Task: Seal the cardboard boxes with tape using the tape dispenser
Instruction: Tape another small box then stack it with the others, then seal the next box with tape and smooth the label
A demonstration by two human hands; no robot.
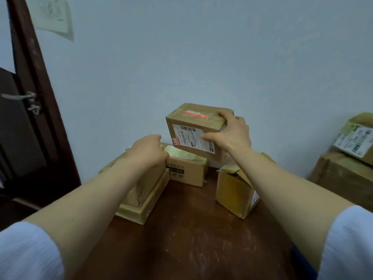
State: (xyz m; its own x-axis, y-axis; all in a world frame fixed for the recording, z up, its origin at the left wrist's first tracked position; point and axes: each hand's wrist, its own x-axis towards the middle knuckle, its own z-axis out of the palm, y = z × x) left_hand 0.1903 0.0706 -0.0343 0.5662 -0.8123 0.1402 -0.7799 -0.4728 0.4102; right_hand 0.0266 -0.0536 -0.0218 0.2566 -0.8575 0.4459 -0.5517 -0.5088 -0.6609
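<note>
Brown wooden table (pixel 191 229) against pale wall (pixel 201 57). Labelled cardboard box (pixel 191 130): tilted, at table's far end, grasped by right hand (pixel 232 132), thumb on label. Left hand (pixel 149 150): fingers hidden, grip cannot be told, over flat box (pixel 141 201). Stacked boxes (pixel 351 158), right: cut off by frame.

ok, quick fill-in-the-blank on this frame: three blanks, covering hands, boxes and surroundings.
1. The hand gripping the brown cardboard box with the white shipping label is the person's ___ one.
2. The printed strip on that box's top face is ___ in colour.
3. The dark brown door stands at the picture's ___ edge.

Missing words: right; red; left.
</note>
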